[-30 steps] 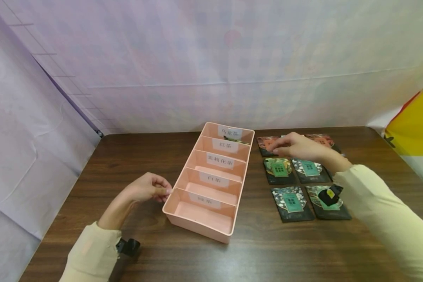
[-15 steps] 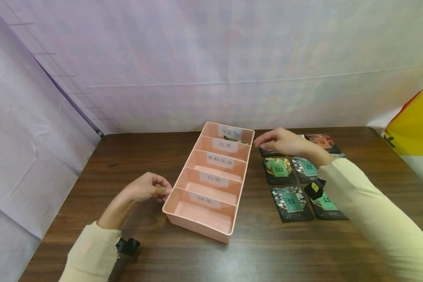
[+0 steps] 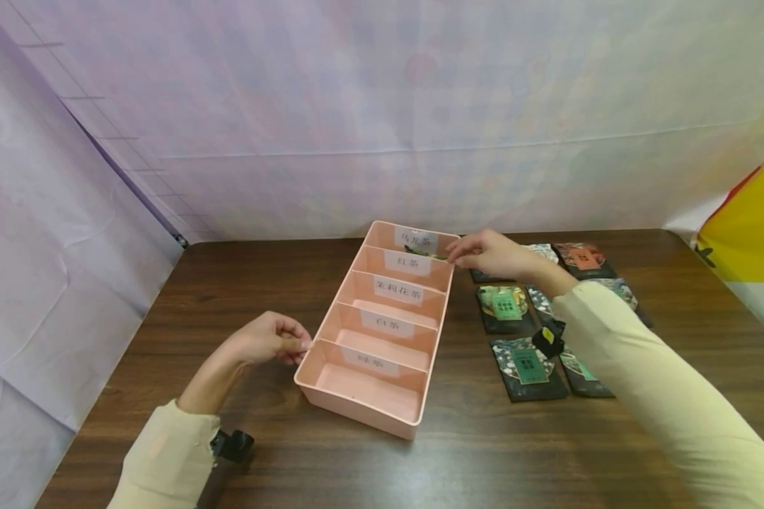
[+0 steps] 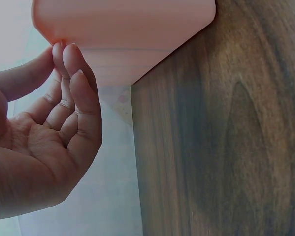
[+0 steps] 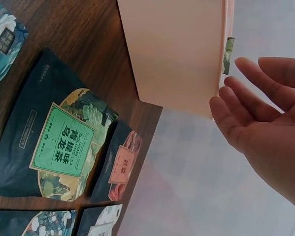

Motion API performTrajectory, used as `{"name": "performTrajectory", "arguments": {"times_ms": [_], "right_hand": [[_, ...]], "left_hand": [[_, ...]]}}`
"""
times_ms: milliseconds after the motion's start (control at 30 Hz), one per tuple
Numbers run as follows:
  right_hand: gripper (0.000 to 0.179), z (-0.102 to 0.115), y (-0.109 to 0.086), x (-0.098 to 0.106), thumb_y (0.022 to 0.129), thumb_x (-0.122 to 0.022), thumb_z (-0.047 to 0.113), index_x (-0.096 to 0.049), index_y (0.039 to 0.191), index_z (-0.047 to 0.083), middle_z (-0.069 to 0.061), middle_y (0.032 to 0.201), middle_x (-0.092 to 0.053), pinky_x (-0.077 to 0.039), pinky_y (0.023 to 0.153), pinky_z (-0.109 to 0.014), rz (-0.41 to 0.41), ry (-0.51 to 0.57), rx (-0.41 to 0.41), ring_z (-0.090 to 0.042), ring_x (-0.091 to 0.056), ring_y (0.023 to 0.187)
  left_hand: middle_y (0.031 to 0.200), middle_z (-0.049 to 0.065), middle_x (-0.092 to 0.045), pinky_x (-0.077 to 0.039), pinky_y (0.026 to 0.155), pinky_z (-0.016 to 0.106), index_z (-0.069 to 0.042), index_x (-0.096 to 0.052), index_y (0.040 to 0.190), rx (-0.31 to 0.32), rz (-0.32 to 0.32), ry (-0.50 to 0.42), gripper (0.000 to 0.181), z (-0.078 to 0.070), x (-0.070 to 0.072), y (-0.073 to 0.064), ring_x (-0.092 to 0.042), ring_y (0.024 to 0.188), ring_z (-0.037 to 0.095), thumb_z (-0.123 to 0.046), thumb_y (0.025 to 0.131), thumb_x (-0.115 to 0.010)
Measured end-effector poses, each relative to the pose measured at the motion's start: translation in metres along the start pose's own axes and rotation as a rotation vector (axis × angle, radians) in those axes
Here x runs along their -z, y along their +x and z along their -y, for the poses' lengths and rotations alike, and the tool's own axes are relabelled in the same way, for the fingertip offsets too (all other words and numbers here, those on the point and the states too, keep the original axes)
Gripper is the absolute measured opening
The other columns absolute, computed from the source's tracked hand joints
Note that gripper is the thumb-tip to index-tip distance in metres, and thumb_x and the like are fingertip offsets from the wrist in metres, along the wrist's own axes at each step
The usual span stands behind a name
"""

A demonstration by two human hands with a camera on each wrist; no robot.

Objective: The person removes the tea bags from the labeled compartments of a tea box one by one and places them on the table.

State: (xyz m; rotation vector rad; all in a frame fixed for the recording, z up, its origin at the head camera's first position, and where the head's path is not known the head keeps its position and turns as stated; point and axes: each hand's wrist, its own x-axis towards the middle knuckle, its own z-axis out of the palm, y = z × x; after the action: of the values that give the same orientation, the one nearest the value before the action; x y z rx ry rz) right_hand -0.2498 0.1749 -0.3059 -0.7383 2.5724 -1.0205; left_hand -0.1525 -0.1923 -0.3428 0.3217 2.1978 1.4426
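A pink divided box (image 3: 356,412) with paper labels on its dividers lies lengthwise on the table. At its left rim, my left hand (image 3: 264,338) pinches the edge near the front; in the left wrist view the thumb and fingertips meet at the box wall (image 4: 132,24). My right hand (image 3: 496,254) is at the far right rim, fingers loosely bent and holding nothing. A green-patterned tea packet (image 3: 425,252) lies in the farthest compartment, and its edge (image 5: 228,54) pokes above the rim in the right wrist view. The other compartments show bare pink floors where visible.
Right of the box lie several dark tea packets in rows: a green-labelled one (image 3: 503,309), a teal-labelled one (image 3: 528,369) and a red-labelled one (image 3: 586,260). My right forearm partly covers some. A pale curtain (image 3: 293,141) hangs behind the table.
My right hand has moved left from over the red-labelled packets to the box's far right rim. My left hand and the box have stayed put.
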Motion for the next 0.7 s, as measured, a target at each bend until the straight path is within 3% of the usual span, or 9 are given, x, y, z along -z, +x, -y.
{"name": "performTrajectory", "arguments": {"times_ms": [533,700], "right_hand": [[0.028,-0.004,0.007,-0.011,0.092,-0.046,0.004,-0.059,0.114,-0.008,-0.021,0.128,-0.048,-0.038,0.093,-0.050,-0.006,-0.086,0.000,-0.037,-0.040,0.120],[0.026,-0.005,0.009,-0.013,0.090,-0.048,0.001,-0.060,0.111,-0.009,-0.023,0.125,-0.050,-0.045,0.072,-0.038,-0.020,-0.111,0.020,-0.029,-0.054,0.098]], "left_hand": [[0.067,0.004,-0.060,-0.051,0.057,0.027,0.019,-0.056,0.090,0.010,-0.006,0.004,0.015,-0.002,-0.001,-0.001,-0.056,0.059,0.010,0.005,0.085,-0.056],[0.067,0.004,-0.060,-0.050,0.057,0.027,0.018,-0.056,0.089,0.006,-0.008,0.009,0.015,-0.001,-0.001,-0.001,-0.056,0.059,0.010,0.005,0.085,-0.056]]}}
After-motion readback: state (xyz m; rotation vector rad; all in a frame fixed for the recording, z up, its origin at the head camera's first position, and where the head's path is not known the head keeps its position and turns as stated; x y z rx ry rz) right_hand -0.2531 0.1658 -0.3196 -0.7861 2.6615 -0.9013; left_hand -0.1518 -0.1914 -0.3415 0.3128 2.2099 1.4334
